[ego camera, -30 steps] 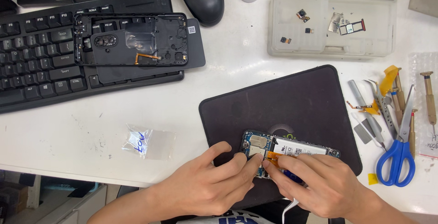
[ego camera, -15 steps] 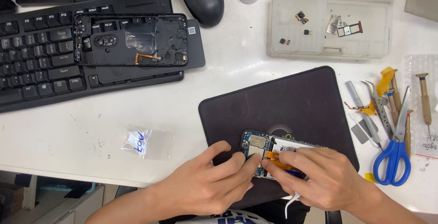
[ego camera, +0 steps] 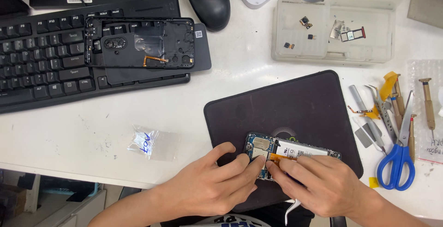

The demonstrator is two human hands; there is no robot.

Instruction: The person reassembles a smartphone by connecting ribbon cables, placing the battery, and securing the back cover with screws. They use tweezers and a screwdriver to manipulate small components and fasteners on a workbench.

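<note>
both hands, the left hand [ego camera: 210, 187] and the right hand [ego camera: 323, 185], are bare, with no gloves, rings or watch showing. the forearms are bare too, no sleeves reaching into view. fingernails are short and plain. at the bottom edge shows a bit of white clothing with dark print.

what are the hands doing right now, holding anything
Left hand: fingertips pressing on the opened phone, gripping nothing.
Right hand: fingertips on the phone's orange flex cable; grip cannot be told.
</note>
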